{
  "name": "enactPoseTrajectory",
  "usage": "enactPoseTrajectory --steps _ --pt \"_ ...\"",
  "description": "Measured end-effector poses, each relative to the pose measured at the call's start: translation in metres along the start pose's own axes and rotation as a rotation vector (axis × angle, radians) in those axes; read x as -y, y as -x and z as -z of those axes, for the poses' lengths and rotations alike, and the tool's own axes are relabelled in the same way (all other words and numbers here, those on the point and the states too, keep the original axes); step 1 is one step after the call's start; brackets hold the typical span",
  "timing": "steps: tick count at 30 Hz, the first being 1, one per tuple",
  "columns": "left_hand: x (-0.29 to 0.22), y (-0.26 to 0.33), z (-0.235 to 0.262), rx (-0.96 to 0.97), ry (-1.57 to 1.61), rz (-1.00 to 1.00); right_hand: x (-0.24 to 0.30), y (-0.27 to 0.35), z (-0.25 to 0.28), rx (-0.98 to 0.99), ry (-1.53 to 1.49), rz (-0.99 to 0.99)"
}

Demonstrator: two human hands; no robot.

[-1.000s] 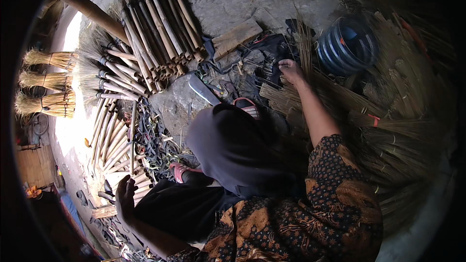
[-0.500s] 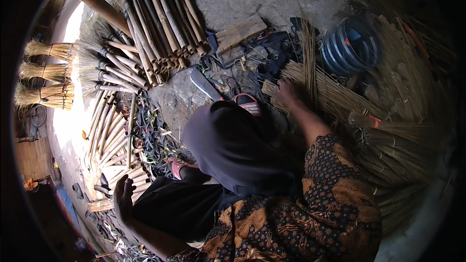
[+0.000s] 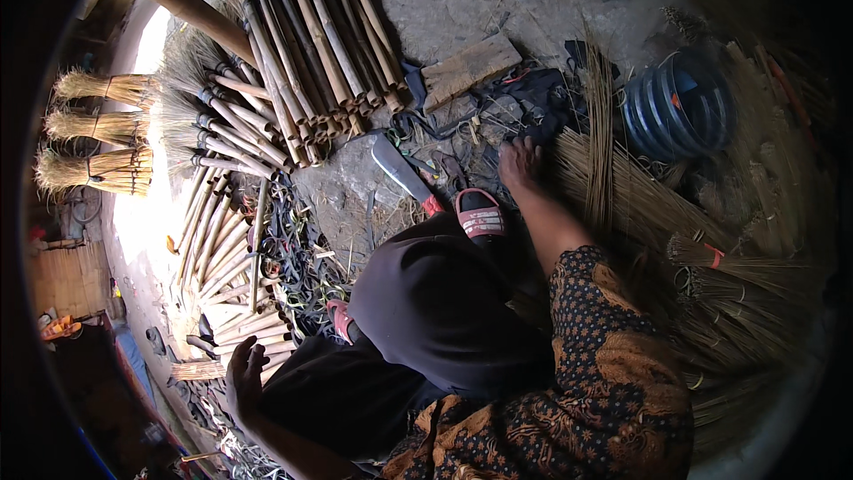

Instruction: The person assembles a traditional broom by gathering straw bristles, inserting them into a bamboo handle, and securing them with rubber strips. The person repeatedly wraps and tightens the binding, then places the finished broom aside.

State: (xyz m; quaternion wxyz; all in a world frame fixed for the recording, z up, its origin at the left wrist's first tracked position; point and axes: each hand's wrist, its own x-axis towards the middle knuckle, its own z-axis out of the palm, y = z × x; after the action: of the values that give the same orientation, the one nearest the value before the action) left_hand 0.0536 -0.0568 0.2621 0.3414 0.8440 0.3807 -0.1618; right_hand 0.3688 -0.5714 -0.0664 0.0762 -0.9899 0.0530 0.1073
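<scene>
Right hand (image 3: 520,163) mid-frame, fingers spread flat on broom straw bundle (image 3: 622,196), gripping nothing; left hand (image 3: 242,378) lower left, open, empty.

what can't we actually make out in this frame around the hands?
Head view:
- Right hand: fingertips buried among the straw stalks; grip unclear.
- Left hand: in shadow beside the dark trouser leg; contact unclear.
- Coiled dark band: material too small to tell.
- Frame rim: black, cuts off the surroundings.
</scene>
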Motion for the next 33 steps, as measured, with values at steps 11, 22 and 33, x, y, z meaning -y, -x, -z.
enactPoseTrajectory --steps 11,22,33 --pt "-0.015 0.003 -0.004 -0.009 -0.045 -0.011 0.024 -0.015 -0.021 -0.017 0.205 -0.243" --pt "-0.018 0.001 -0.003 0.012 -0.023 -0.037 0.065 -0.005 -0.029 -0.152 -0.139 -0.079" --pt "-0.023 0.007 -0.006 -0.024 -0.075 -0.048 0.106 0.012 -0.019 -0.100 -0.215 0.000"
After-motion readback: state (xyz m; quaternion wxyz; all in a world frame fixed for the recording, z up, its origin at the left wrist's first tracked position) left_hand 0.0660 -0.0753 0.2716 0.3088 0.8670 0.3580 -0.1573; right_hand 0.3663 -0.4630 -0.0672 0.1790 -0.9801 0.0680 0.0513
